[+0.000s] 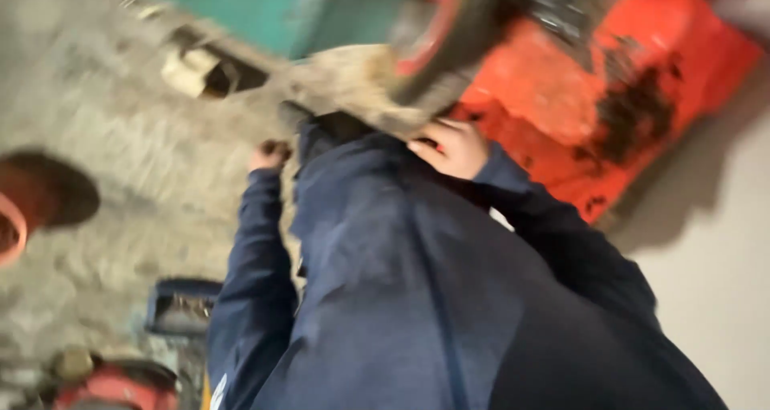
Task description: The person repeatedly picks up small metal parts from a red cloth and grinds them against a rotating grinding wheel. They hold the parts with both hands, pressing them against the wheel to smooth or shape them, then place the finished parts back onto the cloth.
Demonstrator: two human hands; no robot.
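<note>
**Two hands at a dusty wheel, right hand the nearer**

Head view, heavily blurred and tilted. A person in dark blue sleeves reaches up and away from the camera. The right hand (451,148) presses against the lower edge of a grey, dust-caked wheel (437,53) with a red centre, fingers curled on its rim; the grip looks closed on it. The left hand (269,154) sits lower left, apart from the wheel, beside a pale dusty slab (341,85); whether it is closed, I cannot tell. The wheel lies above and just ahead of the right hand. Behind it stands an orange machine body (609,89); a rough concrete floor (120,185) spreads left.
</note>
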